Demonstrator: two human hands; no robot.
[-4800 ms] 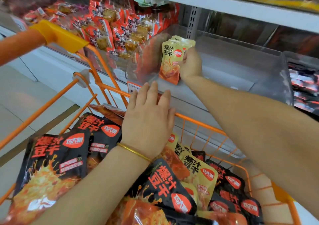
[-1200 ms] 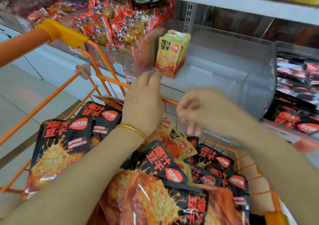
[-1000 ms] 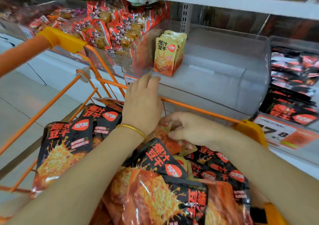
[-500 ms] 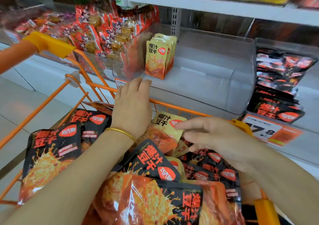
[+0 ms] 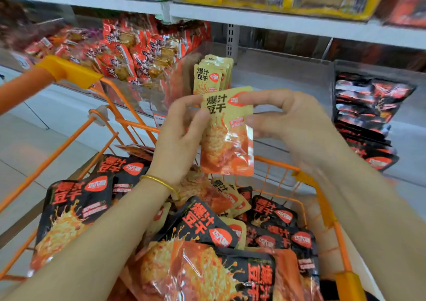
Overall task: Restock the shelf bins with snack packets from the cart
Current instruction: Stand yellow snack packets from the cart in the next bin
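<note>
Left hand (image 5: 179, 137) and right hand (image 5: 292, 125) are held up over the orange cart (image 5: 327, 210), with one yellow packet (image 5: 227, 144) pinched upright between them, thumb and fingers at each side edge. Just behind it, a few stocked packets (image 5: 211, 77) are stood at the left end of a clear bin (image 5: 279, 81). Black packets (image 5: 202, 222) are heaped in the cart below. A gold bangle (image 5: 161, 182) is worn on the left wrist. Red packs (image 5: 129, 54) are piled in the bin at left, black packs (image 5: 368, 107) in the one at right.
</note>
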